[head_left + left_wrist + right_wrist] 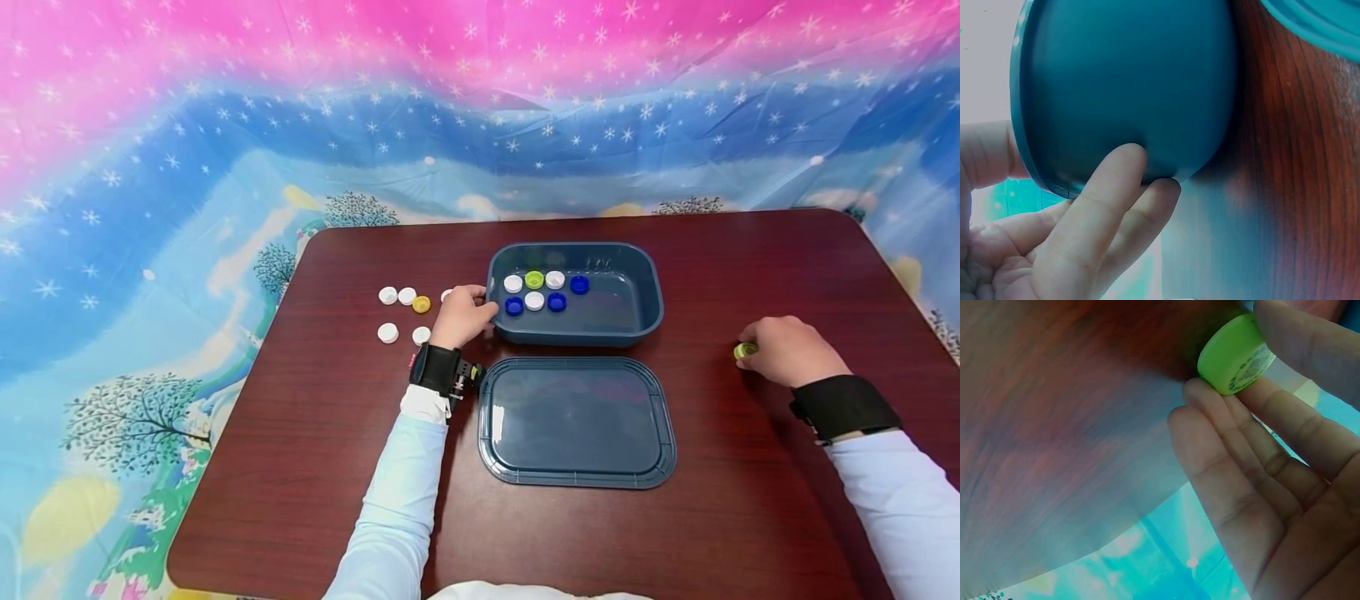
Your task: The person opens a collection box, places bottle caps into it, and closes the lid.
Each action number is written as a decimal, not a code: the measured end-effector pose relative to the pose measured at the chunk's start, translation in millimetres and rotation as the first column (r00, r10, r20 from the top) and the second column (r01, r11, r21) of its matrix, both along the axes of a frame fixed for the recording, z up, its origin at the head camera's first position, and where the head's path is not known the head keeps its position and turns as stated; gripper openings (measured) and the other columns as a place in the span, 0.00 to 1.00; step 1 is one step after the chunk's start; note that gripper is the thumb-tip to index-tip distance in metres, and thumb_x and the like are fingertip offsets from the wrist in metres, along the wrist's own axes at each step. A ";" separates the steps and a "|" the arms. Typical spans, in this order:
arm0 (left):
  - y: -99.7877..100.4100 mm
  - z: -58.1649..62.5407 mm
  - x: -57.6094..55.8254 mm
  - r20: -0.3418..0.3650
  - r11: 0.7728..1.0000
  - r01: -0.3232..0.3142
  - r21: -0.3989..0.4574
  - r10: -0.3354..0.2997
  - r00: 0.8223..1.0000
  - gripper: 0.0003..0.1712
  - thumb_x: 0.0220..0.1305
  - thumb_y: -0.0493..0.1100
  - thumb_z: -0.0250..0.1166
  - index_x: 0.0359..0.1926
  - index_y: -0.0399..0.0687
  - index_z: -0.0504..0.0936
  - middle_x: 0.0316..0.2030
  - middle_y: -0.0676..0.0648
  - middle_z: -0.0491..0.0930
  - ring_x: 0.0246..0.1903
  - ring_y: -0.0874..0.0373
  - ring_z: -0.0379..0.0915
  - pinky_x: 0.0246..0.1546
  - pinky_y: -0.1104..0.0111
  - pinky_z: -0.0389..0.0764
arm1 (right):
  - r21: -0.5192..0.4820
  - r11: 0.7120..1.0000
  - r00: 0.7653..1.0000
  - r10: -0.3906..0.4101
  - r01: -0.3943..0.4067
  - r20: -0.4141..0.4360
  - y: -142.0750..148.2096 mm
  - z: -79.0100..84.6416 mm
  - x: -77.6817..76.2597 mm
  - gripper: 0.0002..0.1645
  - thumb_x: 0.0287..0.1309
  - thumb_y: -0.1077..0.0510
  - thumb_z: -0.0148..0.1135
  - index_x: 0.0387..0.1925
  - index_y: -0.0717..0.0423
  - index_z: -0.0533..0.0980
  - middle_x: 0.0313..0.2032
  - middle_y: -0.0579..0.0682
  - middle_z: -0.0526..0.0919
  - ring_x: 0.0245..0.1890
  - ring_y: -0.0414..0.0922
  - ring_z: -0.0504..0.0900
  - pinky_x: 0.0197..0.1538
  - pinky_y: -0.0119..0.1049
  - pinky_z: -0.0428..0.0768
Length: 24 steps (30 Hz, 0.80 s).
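Observation:
My left hand (463, 317) holds the left end of a dark blue-grey plastic box (651, 308), with fingertips (1124, 165) against its outer wall and a digit over the rim in the left wrist view. Several bottle caps lie in two rows on the box's floor: white (513, 284), blue (579, 285) and one lime green cap (534, 280). Off to the right, my right hand (795, 350) pinches a lime green bottle cap (1235, 356) between thumb and fingers, low over the table; its printed top shows in the right wrist view.
The box's lid (577, 421) lies flat in front of it. Left of the box, several white caps (387, 333) and a yellow cap (422, 304) are scattered on the dark red wooden table (300, 467); my left hand partly covers one. A printed cloth (480, 108) hangs behind the table.

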<state>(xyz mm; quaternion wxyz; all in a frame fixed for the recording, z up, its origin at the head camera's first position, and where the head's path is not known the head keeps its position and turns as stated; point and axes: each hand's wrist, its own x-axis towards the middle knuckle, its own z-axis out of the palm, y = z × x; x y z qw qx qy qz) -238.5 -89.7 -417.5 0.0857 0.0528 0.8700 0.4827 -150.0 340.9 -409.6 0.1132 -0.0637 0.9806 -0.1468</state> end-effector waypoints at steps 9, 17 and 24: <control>-0.1 0.9 -1.2 -0.002 1.000 -0.001 0.002 0.001 1.000 0.17 0.65 0.39 0.58 0.52 0.36 0.80 0.30 0.42 0.84 0.30 0.48 0.84 0.36 0.64 0.82 | -0.019 1.000 1.000 0.006 -0.006 -0.019 -6.7 24.9 -7.2 0.08 0.54 0.64 0.67 0.34 0.67 0.82 0.30 0.56 0.83 0.29 0.52 0.79 0.32 0.51 0.77; -1.1 0.2 -1.4 0.014 1.000 0.007 0.015 -0.008 1.000 0.18 0.65 0.38 0.58 0.53 0.35 0.80 0.30 0.42 0.84 0.30 0.47 0.84 0.34 0.64 0.81 | -0.025 1.000 0.999 0.013 -0.014 -0.051 -23.8 56.0 -24.3 0.11 0.55 0.63 0.68 0.37 0.69 0.81 0.30 0.57 0.83 0.28 0.51 0.78 0.32 0.52 0.78; -0.7 0.6 -0.6 0.022 1.000 0.004 0.020 -0.004 1.000 0.18 0.65 0.38 0.58 0.53 0.35 0.80 0.28 0.42 0.84 0.30 0.47 0.84 0.33 0.64 0.81 | -0.011 0.998 0.992 0.067 -0.069 -0.111 -50.4 84.0 -44.0 0.09 0.57 0.63 0.66 0.37 0.66 0.82 0.30 0.54 0.83 0.29 0.50 0.78 0.34 0.52 0.76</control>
